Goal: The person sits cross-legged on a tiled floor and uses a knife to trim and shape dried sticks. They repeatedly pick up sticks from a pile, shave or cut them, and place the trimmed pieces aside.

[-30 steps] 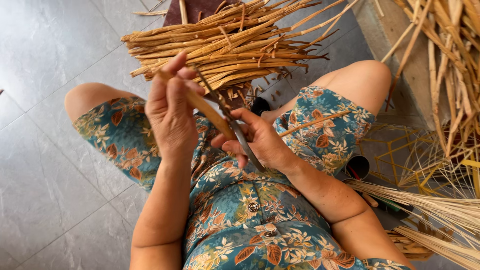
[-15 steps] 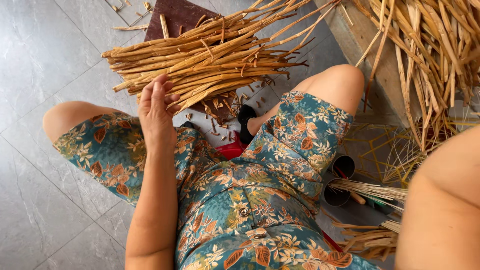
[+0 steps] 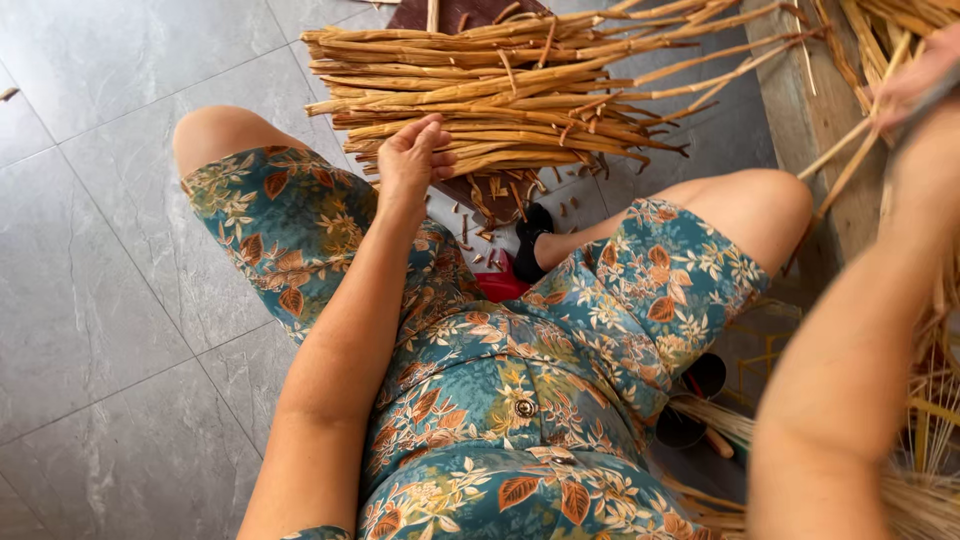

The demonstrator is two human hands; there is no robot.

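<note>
Tan cane strips (image 3: 520,90) (dry, split) bundled by left hand (image 3: 412,160).

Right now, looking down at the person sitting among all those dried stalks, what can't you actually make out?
- Right hand: blurred at the head view's top right edge; its grip and what it holds are unclear.
- Left hand: seen from behind at the bundle of split stalks; whether the fingers pinch a stalk is hidden.
- Dark board: mostly covered by the bundle, cut by the top edge.
- Black cups: half hidden behind the right knee.
</note>
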